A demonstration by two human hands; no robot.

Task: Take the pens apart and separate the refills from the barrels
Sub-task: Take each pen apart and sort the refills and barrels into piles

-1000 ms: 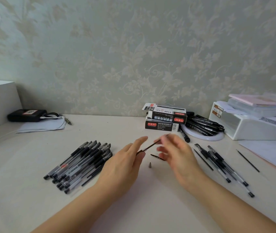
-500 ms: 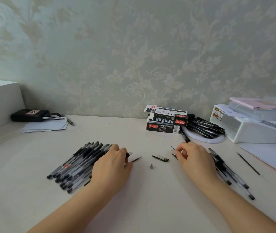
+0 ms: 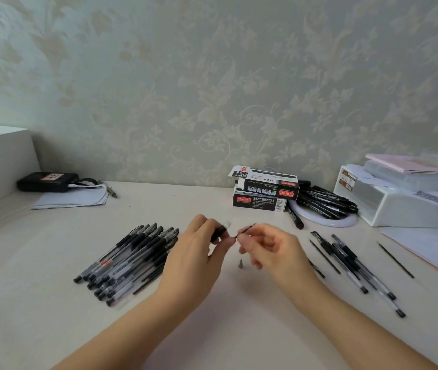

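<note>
Pen barrel [image 3: 219, 231] held above the surface [image 3: 52, 316] in left hand [image 3: 194, 252], fingers curled round it — clear end up. Right hand [image 3: 271, 249] pinches a thin refill [image 3: 246, 230], just beside the barrel's end. Small metal tip [image 3: 241, 263] lies below them. Pen pile [image 3: 130, 257] left; loose pens and refills [image 3: 351, 263] right.

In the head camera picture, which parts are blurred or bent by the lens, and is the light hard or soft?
Head view: soft, even light with only faint shadows under the hands; the right hand and the thin refill it pinches are slightly motion-blurred, as is the pen in the left hand; the wide-angle lens bends the table edge and blurs the white storage box at far right.
</note>
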